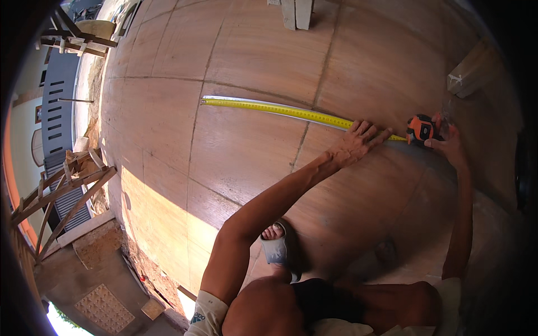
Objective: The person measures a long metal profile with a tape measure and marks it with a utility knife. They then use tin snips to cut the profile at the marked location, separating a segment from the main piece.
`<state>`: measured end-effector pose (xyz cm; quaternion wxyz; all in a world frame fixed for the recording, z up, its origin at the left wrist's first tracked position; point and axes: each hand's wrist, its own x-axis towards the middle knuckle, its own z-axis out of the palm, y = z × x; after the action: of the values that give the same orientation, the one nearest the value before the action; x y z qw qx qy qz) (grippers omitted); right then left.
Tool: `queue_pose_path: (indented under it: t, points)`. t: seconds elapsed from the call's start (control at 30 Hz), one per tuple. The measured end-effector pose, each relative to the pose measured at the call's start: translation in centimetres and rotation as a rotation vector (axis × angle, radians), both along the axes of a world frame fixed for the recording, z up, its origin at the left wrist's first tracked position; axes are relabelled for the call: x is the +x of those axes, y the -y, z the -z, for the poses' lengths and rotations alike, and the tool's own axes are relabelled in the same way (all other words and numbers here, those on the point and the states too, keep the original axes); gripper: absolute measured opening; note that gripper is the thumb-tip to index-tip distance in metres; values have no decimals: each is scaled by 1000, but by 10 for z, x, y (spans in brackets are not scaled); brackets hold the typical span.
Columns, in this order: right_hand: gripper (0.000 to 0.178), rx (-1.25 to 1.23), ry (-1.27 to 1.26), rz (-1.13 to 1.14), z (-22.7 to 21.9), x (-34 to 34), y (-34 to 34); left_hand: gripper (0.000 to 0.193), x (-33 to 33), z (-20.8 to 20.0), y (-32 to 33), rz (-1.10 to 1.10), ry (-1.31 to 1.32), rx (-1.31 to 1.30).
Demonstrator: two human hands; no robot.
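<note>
Bent bare knees [260,308] are framing the lower edge, and a grey open-toed slide sandal [274,251] is resting on the reddish-brown tiled floor [252,148]. Across those tiles, a yellow measuring-tape blade [269,107] is stretching along a thin whitish strip [323,124]. The left hand [354,145] is laying its fingers over the blade; whether it is pinching, I cannot tell. Apart from it, the right hand [450,147] is gripping the orange-and-black tape case [420,129] at the blade's right end

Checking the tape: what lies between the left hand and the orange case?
In the head view, a stretch of yellow tape runs from the left hand to the orange case.
</note>
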<state>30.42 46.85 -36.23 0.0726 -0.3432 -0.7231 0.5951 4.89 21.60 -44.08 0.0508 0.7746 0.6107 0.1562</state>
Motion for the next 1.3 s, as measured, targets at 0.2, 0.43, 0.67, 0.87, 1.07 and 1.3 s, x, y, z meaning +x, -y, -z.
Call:
queue_pose_path:
  t: [0.2,0.43,0.67,0.87,1.07,1.3]
  points:
    - [59,290,-69,-2,-15,34,55,86,-2,-7,-1,-23,54,-65]
    - [58,473,18,-78,-26,52,62,63,13,0,-7,-81,216,11]
    - [57,460,71,-42,-9,74,51,50,3,-5,7,-152,196,-1]
    - [59,534,171,-6,-23,105,49,34,-59,-56,-4,-370,359,254]
    - [57,415,207,50,-32,86,56,49,-304,-24,171,-1418,222,326]
    - [54,429,157,82,-27,101,57,43,-308,-20,150,-1143,-40,323]
